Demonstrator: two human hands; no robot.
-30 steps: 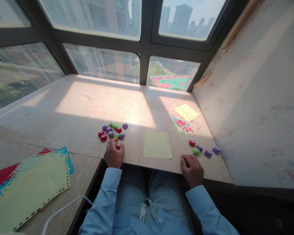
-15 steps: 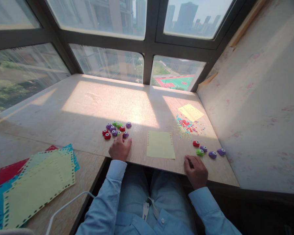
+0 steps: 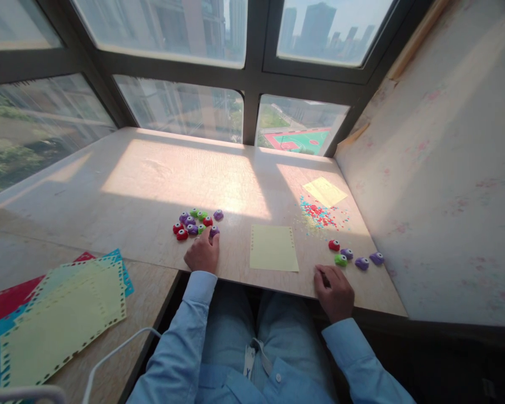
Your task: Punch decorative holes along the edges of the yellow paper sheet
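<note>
At the near edge of a cluster of red, green and purple craft punches (image 3: 192,229), my left hand (image 3: 202,252) has thumb and index finger closed on a purple craft punch (image 3: 214,230). My right hand (image 3: 335,290) rests curled at the table's front edge, and nothing shows in its fingers. Between the hands lies a pale yellow sheet (image 3: 273,248) with punched holes down both sides. Beyond my right hand sit several more punches, among them a red punch (image 3: 334,245) and a green punch (image 3: 340,260).
Paper confetti (image 3: 317,214) is scattered at the right, beside a small yellow paper (image 3: 325,192). Punched sheets (image 3: 71,314) in yellow, blue and red overlap at the left. A white cable (image 3: 109,359) runs along the lower left. A papered wall (image 3: 441,185) bounds the right side.
My left thumb and index finger have drawn together at the purple punch on the cluster's near right. My right hand stays curled in place. The view has shifted slightly.
</note>
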